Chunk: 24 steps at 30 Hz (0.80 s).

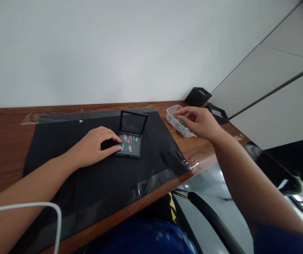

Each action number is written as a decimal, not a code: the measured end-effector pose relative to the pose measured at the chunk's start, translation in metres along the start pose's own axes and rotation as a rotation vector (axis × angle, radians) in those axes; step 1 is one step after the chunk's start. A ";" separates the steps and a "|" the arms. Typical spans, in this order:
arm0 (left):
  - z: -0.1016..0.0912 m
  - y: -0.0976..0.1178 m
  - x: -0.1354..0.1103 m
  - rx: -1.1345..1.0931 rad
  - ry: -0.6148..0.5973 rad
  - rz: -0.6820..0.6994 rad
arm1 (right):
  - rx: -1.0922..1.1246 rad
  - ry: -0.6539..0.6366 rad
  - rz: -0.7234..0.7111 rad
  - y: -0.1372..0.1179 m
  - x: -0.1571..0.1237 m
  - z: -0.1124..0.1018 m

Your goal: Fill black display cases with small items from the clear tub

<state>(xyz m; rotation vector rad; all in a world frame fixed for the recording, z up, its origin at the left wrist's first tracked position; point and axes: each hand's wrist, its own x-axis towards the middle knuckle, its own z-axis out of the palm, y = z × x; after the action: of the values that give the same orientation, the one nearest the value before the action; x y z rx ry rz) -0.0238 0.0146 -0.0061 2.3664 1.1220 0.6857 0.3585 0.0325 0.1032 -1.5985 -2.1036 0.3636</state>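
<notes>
A small black case [135, 151] lies on the black mat with its clear-windowed lid raised. Inside it are several press-on nails [129, 139], green, whitish and pinkish. My left hand [97, 146] rests at the case's left edge, gripping it with curved thumb and fingers. To the right, my right hand [200, 121] is over a clear plastic tub [169, 112] that holds many small green and pale pieces [181, 123]. Its thumb and fingertips come together in a pinch at the tub; whatever is between them is too small to make out.
A black mat [88, 190] under clear film covers much of the wooden table [3, 141]. A small white scrap [80, 121] lies on it. Black boxes [197, 97] stand behind the tub near the wall. A white cable [35, 204] crosses my left forearm.
</notes>
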 end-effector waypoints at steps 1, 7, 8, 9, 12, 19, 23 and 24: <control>0.000 0.000 0.000 -0.002 0.002 0.000 | 0.076 -0.025 -0.047 -0.010 -0.004 0.007; 0.000 -0.001 0.000 0.006 0.011 0.022 | 0.438 -0.328 -0.326 -0.045 -0.016 0.082; 0.000 -0.001 0.000 0.005 0.011 0.023 | 0.441 -0.325 -0.338 -0.046 -0.015 0.094; 0.000 -0.001 0.000 0.005 0.012 0.021 | 0.447 -0.325 -0.348 -0.047 -0.014 0.104; 0.001 -0.003 -0.001 0.006 0.006 0.012 | 0.520 -0.295 -0.364 -0.046 -0.011 0.121; 0.003 -0.005 -0.001 0.013 -0.001 0.017 | 0.569 -0.223 -0.389 -0.040 -0.015 0.128; 0.002 -0.005 -0.002 0.018 -0.006 -0.001 | 0.531 -0.172 -0.378 -0.036 -0.017 0.124; 0.002 -0.005 -0.003 0.019 -0.007 -0.007 | 0.530 -0.165 -0.371 -0.035 -0.017 0.123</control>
<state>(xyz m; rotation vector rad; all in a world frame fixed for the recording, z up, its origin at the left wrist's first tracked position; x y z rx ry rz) -0.0270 0.0152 -0.0112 2.3776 1.1377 0.6671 0.2699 0.0150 0.0117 -0.8845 -2.1258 0.8583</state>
